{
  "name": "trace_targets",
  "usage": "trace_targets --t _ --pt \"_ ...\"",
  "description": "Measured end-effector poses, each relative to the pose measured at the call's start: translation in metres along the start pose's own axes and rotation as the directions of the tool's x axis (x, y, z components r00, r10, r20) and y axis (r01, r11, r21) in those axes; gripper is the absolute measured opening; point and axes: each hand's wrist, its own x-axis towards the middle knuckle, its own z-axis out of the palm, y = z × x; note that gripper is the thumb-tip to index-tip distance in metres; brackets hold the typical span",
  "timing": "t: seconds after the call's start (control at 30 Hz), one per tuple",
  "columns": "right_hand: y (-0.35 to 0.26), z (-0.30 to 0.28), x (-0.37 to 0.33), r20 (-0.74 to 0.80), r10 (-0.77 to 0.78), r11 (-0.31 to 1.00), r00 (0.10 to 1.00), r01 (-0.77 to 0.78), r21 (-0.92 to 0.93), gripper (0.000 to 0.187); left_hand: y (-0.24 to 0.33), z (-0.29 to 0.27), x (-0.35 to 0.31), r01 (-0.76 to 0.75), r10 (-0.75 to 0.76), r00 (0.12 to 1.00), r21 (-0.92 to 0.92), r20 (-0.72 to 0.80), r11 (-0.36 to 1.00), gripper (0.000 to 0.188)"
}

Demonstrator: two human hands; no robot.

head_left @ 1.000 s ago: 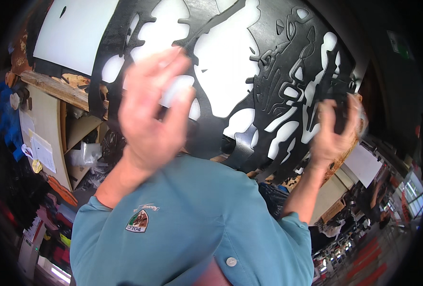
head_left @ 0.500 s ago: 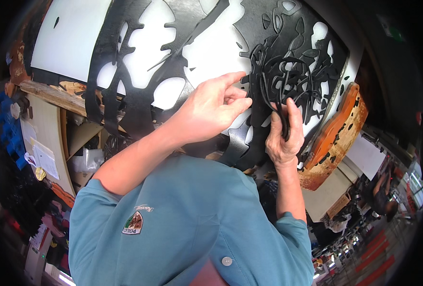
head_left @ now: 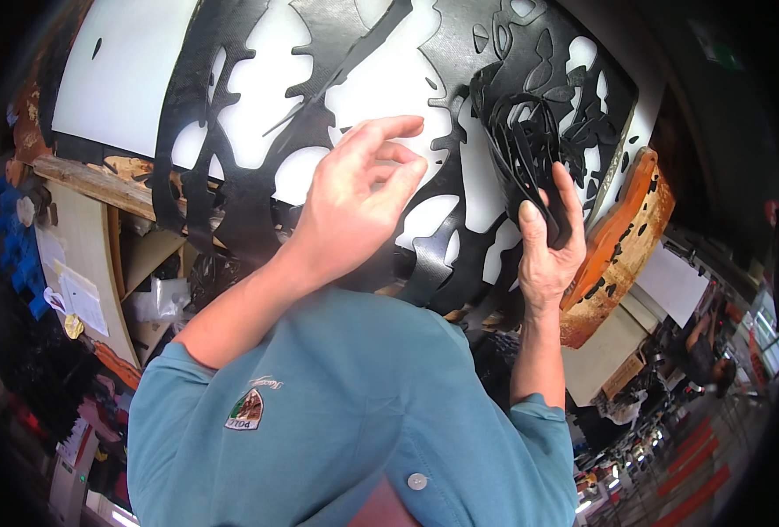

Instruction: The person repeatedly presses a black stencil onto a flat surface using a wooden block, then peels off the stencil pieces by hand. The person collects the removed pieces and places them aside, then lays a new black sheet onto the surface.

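My right hand [head_left: 549, 268] grips a bundle of thin black cut pieces [head_left: 528, 145] between its thumb and fingers. The pieces are curved strips and loops, standing up from the hand over the sheet. My left hand [head_left: 347, 198] hovers left of the bundle, apart from it. Its fingers are bent and the thumb and forefinger stand apart, with nothing visible between them. Beneath both hands spreads a black leather-like sheet [head_left: 227, 35] full of cut-out openings. A white surface [head_left: 385, 83] shows through them. Loose black pieces [head_left: 591, 132] lie right of the bundle.
A plain white panel [head_left: 121, 75] lies at the far left. Along the near left edge runs a wooden rail [head_left: 99, 186], above shelves with a clear plastic bag [head_left: 165, 299]. An orange-edged board [head_left: 618, 233] stands at the right. Another person [head_left: 710, 351] is far off right.
My right hand has moved right with the bundle, baring more openings in the sheet. My left hand has drawn back to the left, away from the pieces.
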Motion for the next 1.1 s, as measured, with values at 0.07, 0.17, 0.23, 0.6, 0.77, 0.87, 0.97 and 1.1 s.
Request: trace_targets --t 0.07,0.17,0.23,0.6,0.77,0.87,0.97,1.1 --pt "-0.006 -0.001 0.003 -0.041 0.053 0.997 0.998 -0.05 0.059 0.056 0.002 0.002 -0.005 -0.011 0.011 1.0 -0.057 0.003 0.998 0.034" --pt "-0.01 0.004 0.007 -0.01 0.092 0.989 0.996 -0.09 0.117 0.056 0.006 0.014 -0.002 0.198 -0.181 0.966 -0.079 0.184 0.977 0.044" --pt "-0.012 0.009 0.008 0.005 0.127 0.982 0.992 -0.127 0.143 0.055 0.008 0.026 0.005 0.129 -0.13 0.966 0.016 0.224 0.991 0.049" --pt "-0.012 0.022 0.016 0.142 0.258 0.839 0.956 -0.294 0.458 0.049 -0.002 0.037 0.034 -0.174 0.116 0.964 0.234 0.24 0.957 0.037" --pt "-0.013 0.023 0.014 0.019 0.206 0.93 0.978 -0.202 0.306 0.049 0.001 0.033 0.035 -0.037 0.022 0.962 0.048 0.27 0.998 0.03" --pt "-0.013 0.021 0.014 0.005 0.143 0.978 0.99 -0.142 0.151 0.05 0.002 0.034 0.04 -0.049 0.04 0.973 0.033 0.226 0.998 0.029" --pt "-0.011 0.023 0.016 0.02 0.146 0.979 0.989 -0.148 0.141 0.049 0.0 0.034 0.047 0.088 -0.082 0.965 -0.015 0.25 0.996 0.026" --pt "-0.009 0.03 0.02 0.025 0.222 0.939 0.975 -0.221 0.263 0.048 0.0 0.03 0.054 0.041 -0.069 0.958 0.106 0.279 0.994 0.021"
